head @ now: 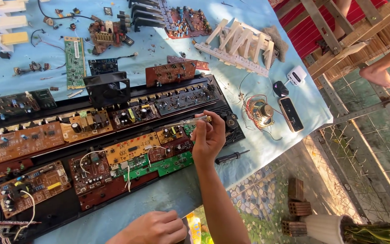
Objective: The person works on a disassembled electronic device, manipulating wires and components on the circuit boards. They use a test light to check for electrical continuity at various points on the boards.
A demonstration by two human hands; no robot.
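Blue tablecloth [168, 190]: black tray [68, 208], circuit boards [132, 151].

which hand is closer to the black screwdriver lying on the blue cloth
Right. The right hand is raised just left of the black screwdriver; the left hand rests farther away at the table's near edge.

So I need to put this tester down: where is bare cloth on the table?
Bare light-blue tablecloth lies by the black-handled screwdriver, below the round speaker, and along the near edge by the left hand. The long black chassis of circuit boards beside the right hand is crowded.
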